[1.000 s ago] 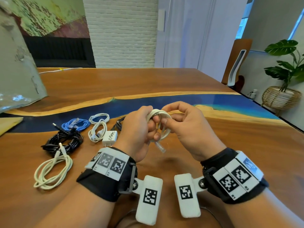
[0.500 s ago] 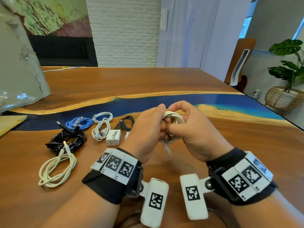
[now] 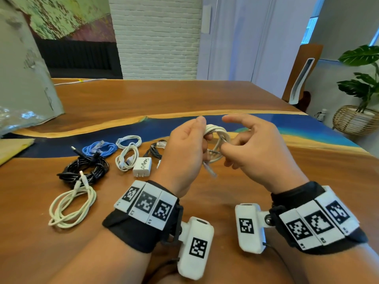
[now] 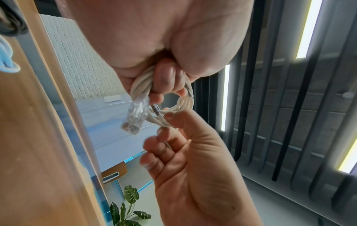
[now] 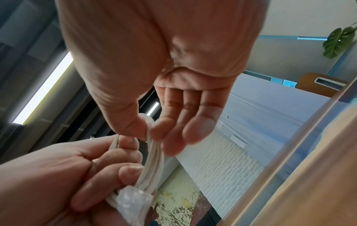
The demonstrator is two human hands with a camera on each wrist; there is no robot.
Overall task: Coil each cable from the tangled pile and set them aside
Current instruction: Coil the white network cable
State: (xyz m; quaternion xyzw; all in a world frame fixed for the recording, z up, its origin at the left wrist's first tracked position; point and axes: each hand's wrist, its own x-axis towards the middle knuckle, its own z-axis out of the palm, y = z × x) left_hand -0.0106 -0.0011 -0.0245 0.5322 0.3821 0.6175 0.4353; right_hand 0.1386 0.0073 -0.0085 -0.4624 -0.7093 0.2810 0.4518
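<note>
A white network cable is wound into a small coil and held above the wooden table. My left hand grips one side of the coil with curled fingers. The cable's clear plug hangs below that hand. My right hand pinches the opposite side of the coil between thumb and a fingertip, with its forefinger lifted. The left palm hides part of the coil in the head view.
Coiled cables lie at the left: a blue one, a small white one, a white one beside a white charger, a black one, a cream one. A dark cable lies behind my left hand.
My hands have drawn slightly apart. The right hand has loosened from a full wrap on the coil to a pinch, its forefinger now raised.
</note>
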